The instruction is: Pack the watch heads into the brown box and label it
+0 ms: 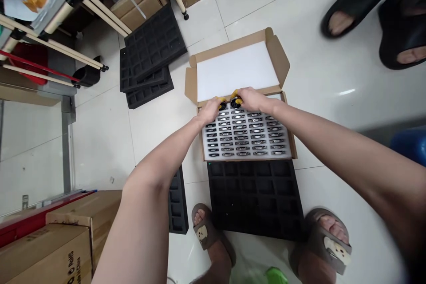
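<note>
My left hand (210, 110) pinches a small round black part (222, 106) over the far rows of the open carton. Beside it, my right hand (251, 99) grips a second round black part with a silver rim (236, 102). Yellow coverings show on the fingertips of both hands. Below them, the cardboard carton (293, 142) holds a white foam insert (246, 158) with several columns of similar parts standing on edge. The lid (233, 69) is folded back, lined with white foam. My wrists and fingers hide some of the far slots.
A black compartment tray (256, 199) lies between my sandalled feet, touching the carton's near side. Another tray (178, 204) is at left, and more trays (153, 49) are stacked further off. A shelf rack (89, 4), cardboard boxes (49, 248) and another person's feet (342, 22) surround the tiled floor.
</note>
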Demonstrator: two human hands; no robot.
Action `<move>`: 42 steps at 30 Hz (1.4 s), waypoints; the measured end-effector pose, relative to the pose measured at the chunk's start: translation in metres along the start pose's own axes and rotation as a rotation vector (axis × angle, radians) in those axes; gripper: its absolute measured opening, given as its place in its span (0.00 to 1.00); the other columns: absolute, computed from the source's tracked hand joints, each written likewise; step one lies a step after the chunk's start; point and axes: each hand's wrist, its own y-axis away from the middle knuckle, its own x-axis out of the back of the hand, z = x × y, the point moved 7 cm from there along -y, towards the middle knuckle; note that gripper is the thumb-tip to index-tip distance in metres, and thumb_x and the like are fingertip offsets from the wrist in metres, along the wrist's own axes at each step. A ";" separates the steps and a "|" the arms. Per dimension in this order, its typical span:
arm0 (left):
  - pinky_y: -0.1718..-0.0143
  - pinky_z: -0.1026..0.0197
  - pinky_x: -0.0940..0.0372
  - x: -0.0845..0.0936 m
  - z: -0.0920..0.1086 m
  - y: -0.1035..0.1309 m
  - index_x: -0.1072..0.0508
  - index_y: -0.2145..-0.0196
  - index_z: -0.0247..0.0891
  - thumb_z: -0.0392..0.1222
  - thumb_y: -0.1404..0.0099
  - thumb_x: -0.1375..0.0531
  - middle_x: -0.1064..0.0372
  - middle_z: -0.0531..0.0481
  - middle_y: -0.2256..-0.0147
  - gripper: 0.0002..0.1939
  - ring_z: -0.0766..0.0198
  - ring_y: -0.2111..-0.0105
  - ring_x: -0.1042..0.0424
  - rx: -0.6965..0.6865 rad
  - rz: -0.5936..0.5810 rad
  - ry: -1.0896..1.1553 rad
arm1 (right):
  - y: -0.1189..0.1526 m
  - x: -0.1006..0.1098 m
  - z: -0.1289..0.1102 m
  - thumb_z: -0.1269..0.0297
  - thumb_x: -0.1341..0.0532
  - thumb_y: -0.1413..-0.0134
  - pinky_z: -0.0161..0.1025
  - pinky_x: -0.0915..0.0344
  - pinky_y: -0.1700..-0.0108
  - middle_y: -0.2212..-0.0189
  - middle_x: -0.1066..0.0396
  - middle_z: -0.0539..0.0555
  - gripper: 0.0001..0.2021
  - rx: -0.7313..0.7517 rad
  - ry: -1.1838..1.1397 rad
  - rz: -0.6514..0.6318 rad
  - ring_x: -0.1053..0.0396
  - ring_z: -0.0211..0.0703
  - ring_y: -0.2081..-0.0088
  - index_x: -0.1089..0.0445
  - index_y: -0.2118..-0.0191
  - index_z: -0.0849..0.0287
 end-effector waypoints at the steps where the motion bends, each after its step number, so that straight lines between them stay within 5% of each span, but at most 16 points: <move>1: 0.48 0.51 0.34 -0.002 0.003 0.002 0.27 0.44 0.40 0.26 0.35 0.47 0.28 0.41 0.51 0.25 0.48 0.51 0.28 0.003 -0.019 -0.085 | -0.001 0.000 -0.001 0.73 0.39 0.45 0.42 0.33 0.52 0.55 0.22 0.63 0.17 0.009 0.032 0.006 0.26 0.54 0.54 0.26 0.50 0.65; 8: 0.47 0.49 0.39 -0.015 0.024 0.010 0.29 0.42 0.37 0.28 0.30 0.51 0.29 0.39 0.54 0.23 0.50 0.54 0.29 -0.029 -0.035 -0.495 | -0.007 0.007 -0.003 0.71 0.39 0.44 0.40 0.34 0.52 0.55 0.21 0.60 0.19 0.035 0.052 -0.059 0.26 0.52 0.55 0.25 0.47 0.63; 18: 0.46 0.51 0.40 -0.011 0.037 0.005 0.27 0.49 0.35 0.31 0.29 0.48 0.28 0.38 0.55 0.15 0.50 0.52 0.30 -0.133 -0.147 -0.593 | -0.022 0.000 -0.013 0.75 0.38 0.49 0.39 0.36 0.59 0.55 0.22 0.63 0.19 0.171 0.285 -0.143 0.25 0.52 0.57 0.25 0.50 0.65; 31: 0.45 0.48 0.41 -0.018 0.019 0.001 0.23 0.51 0.33 0.29 0.31 0.49 0.26 0.38 0.57 0.17 0.47 0.53 0.30 -0.156 -0.075 -0.379 | 0.002 -0.012 -0.028 0.74 0.43 0.39 0.43 0.35 0.52 0.55 0.24 0.63 0.14 0.214 0.301 -0.129 0.26 0.52 0.56 0.25 0.51 0.63; 36: 0.48 0.49 0.39 -0.015 0.007 0.001 0.23 0.56 0.34 0.30 0.31 0.49 0.27 0.40 0.62 0.15 0.48 0.55 0.31 -0.103 0.009 -0.183 | 0.009 -0.017 -0.012 0.72 0.42 0.41 0.42 0.36 0.52 0.59 0.22 0.61 0.12 0.118 0.271 -0.035 0.27 0.53 0.54 0.25 0.54 0.63; 42: 0.53 0.53 0.35 -0.017 -0.011 0.011 0.23 0.58 0.37 0.34 0.30 0.47 0.29 0.43 0.57 0.12 0.54 0.59 0.30 -0.014 0.072 -0.044 | 0.012 -0.029 -0.003 0.70 0.43 0.38 0.39 0.37 0.58 0.56 0.24 0.62 0.11 0.092 0.236 -0.030 0.27 0.48 0.61 0.24 0.57 0.65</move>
